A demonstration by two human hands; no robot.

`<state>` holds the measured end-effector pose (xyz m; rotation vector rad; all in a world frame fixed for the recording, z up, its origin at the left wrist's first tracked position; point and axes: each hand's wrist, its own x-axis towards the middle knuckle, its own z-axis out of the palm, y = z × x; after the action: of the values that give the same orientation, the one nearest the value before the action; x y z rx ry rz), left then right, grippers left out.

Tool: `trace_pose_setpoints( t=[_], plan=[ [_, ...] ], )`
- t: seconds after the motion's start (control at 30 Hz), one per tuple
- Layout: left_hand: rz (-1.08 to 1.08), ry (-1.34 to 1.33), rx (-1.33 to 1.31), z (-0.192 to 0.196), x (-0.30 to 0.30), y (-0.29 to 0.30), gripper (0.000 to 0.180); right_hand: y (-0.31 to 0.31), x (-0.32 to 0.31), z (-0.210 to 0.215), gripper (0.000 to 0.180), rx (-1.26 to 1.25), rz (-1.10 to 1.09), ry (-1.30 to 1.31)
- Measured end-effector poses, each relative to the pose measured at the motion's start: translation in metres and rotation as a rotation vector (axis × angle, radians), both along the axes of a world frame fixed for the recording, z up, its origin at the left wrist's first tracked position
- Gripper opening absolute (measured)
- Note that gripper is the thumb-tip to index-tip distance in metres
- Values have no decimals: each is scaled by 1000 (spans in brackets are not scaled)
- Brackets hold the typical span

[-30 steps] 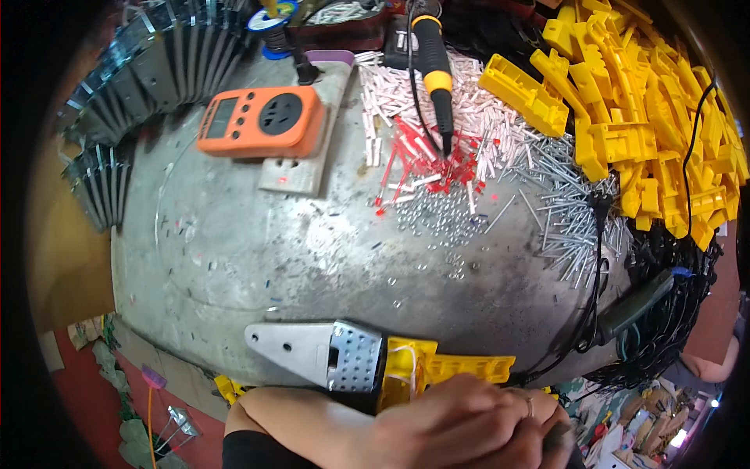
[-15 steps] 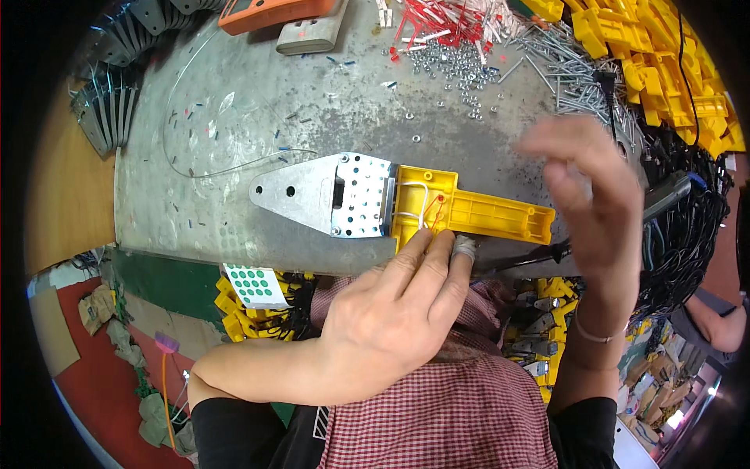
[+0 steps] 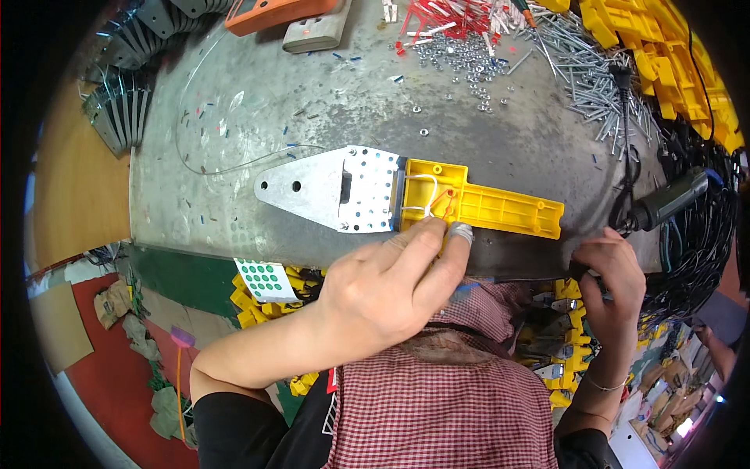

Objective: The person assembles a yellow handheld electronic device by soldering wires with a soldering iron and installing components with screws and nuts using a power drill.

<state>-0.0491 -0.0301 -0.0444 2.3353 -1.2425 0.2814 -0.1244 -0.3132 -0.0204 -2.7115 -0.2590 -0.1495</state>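
Note:
A yellow plastic handle half [image 3: 512,209] lies open side up near the table's front edge, ribs showing. Joined to its left end is a pointed silver metal plate [image 3: 305,186] with a band of small holes. White and red wires [image 3: 448,202] lie inside the wide end of the shell. My left hand [image 3: 383,281] has its fingers bent and pressed on the shell's near edge beside the wires; one fingertip is wrapped in pale tape. Right of the shell, my right hand [image 3: 613,273] is closed, fingers curled round a dark piece of cable, mostly hidden.
Loose nuts [image 3: 461,62], long screws [image 3: 601,94] and red-and-white wire pieces [image 3: 445,19] cover the far side. Yellow shells [image 3: 656,55] and black cables [image 3: 703,234] are heaped right, near a dark cylindrical tool [image 3: 672,202]. Metal plates [image 3: 117,109] stack far left. A co-worker's arm shows at right.
My right hand has come down and nearer to me, and its fingers have closed round the dark cable. My left fingers have bent more at the shell's edge. The view has shifted slightly.

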Motion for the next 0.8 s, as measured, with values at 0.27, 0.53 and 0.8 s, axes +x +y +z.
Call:
trace_pose_setpoints(
  t=[0.27, 0.53, 0.8],
  plan=[
    [-30, -260, 3, -12, 22, -10, 33, 1, 38, -15, 21, 333, -99, 81],
    [15, -258, 245, 2, 11, -29, 32, -18, 47, -24, 18, 339, 56, 96],
    [6, -168, 412, 19, 5, -28, 46, -18, 44, -29, 17, 71, 163, -28]
  ],
)
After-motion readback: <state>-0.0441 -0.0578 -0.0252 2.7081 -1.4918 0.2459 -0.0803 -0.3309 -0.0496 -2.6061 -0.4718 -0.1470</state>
